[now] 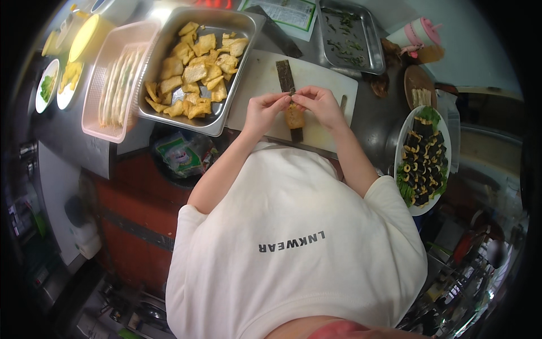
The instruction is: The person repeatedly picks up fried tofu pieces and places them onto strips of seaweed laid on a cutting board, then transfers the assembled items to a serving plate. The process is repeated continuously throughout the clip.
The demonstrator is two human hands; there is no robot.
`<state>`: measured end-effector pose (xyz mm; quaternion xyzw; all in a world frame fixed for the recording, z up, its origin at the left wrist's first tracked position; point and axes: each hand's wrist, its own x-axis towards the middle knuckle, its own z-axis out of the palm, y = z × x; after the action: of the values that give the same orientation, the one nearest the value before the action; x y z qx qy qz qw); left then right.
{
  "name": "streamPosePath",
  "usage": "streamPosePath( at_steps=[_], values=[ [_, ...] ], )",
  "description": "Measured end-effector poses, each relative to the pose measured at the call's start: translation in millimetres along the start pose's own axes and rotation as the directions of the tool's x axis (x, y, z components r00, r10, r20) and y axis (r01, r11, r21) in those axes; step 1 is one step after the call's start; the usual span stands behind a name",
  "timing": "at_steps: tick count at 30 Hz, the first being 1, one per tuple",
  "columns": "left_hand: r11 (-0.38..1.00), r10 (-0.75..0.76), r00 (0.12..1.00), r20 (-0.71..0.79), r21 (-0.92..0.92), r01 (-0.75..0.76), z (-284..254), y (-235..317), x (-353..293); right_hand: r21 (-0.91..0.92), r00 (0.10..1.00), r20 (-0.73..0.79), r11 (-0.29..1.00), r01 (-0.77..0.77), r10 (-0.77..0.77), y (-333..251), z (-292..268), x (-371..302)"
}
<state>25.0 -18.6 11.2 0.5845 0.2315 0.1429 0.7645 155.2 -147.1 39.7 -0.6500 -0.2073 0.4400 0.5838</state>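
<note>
A dark strip of seaweed (285, 76) lies lengthwise on the white cutting board (257, 73). On its nearer half rests a golden fried tofu piece (295, 117). Above the strip, my left hand (264, 113) and my right hand (323, 107) meet with fingertips pinched together. Between them is a small dark green leafy bit (292, 91), mostly covered by the fingers. A metal pan (220, 125) with many more fried tofu pieces (195, 72) stands left of the board.
Left of the pan sits a pink basket (90, 121) of long pale sticks. Behind the board, a metal tray (370, 42) carries dark green scraps. At right are a pink-lidded cup (415, 33), a brown bowl (414, 79) and an oval plate (402, 133) of dark wrapped rolls.
</note>
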Motion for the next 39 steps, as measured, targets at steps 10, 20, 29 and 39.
streamPosePath(
  at_steps=[10,20,29,39],
  values=[
    [0.951,0.076,0.993,0.09,0.294,-0.099,4,2,-5,0.193,0.996,-0.087,0.981,0.0,0.017,31,12,-23],
    [0.264,0.426,0.744,0.514,0.716,-0.646,-6,0,-3,-0.363,1.0,-0.018,0.931,-0.028,0.023,27,-26,-52],
    [0.235,0.383,0.724,0.574,0.697,-0.677,-4,2,-5,-0.722,0.823,0.307,0.447,0.528,-0.477,43,-17,-65],
    [0.195,0.412,0.738,0.534,0.74,-0.644,1,-4,-19,-0.639,0.806,0.058,0.599,0.483,-0.589,48,2,-36]
  ],
)
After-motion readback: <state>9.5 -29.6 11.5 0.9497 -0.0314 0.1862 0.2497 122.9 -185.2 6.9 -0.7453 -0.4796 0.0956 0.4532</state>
